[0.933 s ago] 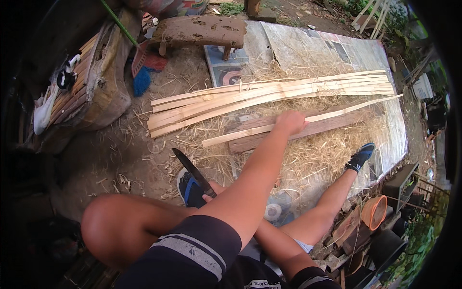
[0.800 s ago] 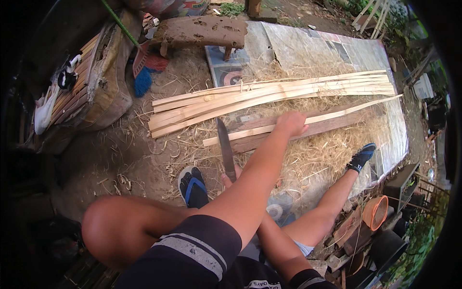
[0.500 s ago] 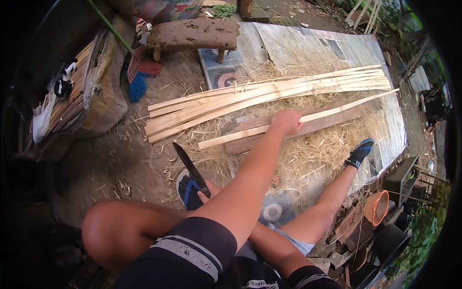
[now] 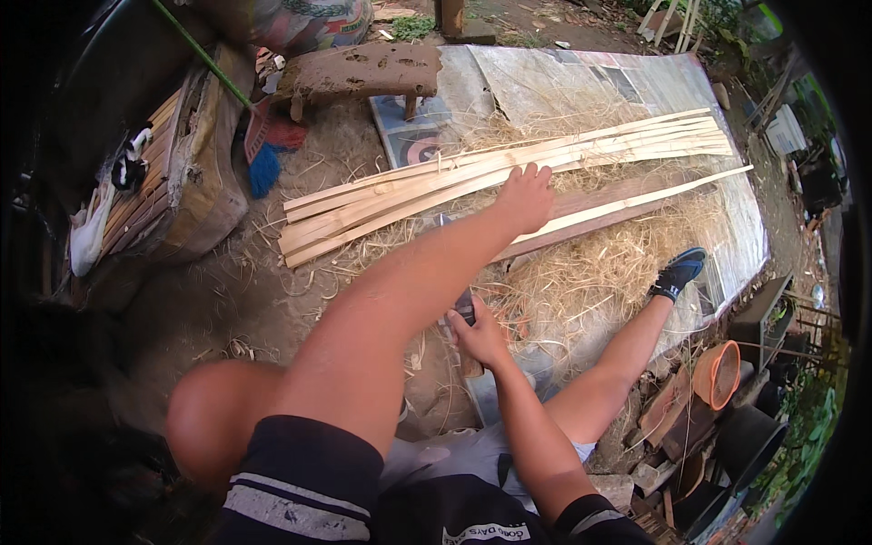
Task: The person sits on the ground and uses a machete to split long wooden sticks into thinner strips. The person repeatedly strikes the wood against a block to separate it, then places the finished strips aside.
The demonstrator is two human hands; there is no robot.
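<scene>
Landmark: brown plank (image 4: 607, 193). Bundle of pale strips (image 4: 400, 193): beyond the plank, reaching past its left end. Knife (image 4: 465, 307): near side of the plank, gripped in the right hand (image 4: 481, 338). Left hand (image 4: 525, 198): above the plank's left part, fingers loosely spread, nothing seen in them; contact with bundle cannot be told. Single strip (image 4: 636, 202): lying along the plank, running past its right end. Judged handling: blade turned away from the crossing left forearm (image 4: 391, 300); strip kept flat, fingers clear of the edge. Hidden: most of the blade and the strip's left end, behind that forearm.
</scene>
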